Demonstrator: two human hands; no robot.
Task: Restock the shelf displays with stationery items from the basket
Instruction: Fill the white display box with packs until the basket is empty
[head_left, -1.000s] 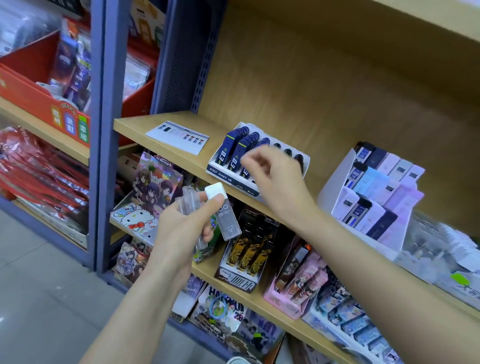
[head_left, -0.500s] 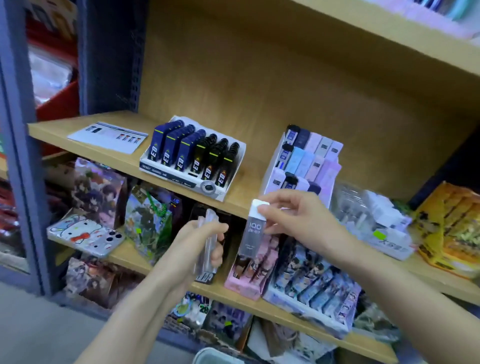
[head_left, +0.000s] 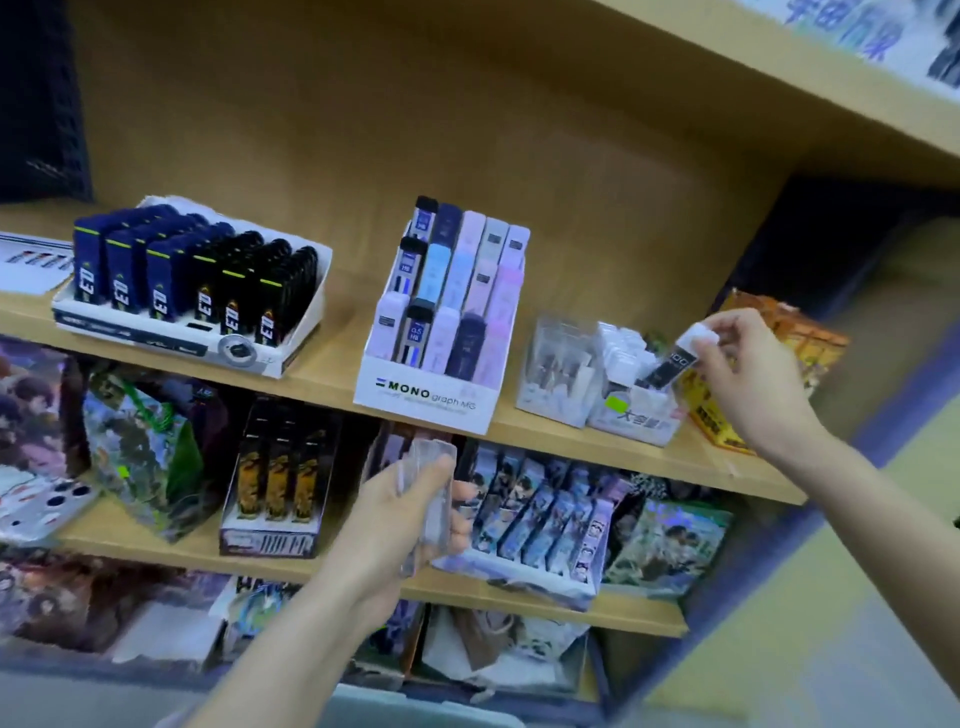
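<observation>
Stationery shop: wooden shelves (head_left: 337, 364) full of retail cartons (head_left: 176, 338) of pencil leads, a MONO display carton (head_left: 423, 397) among them.

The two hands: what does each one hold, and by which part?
The right hand pinches a dark lead case by its white cap. The left hand grips a bundle of clear cases around their middle.

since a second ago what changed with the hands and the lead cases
The right hand took the white-capped lead case from the left hand and carried it right to the clear display box, its lower end at the box's top. The left hand still grips the remaining clear cases. The MONO display stayed put.
</observation>
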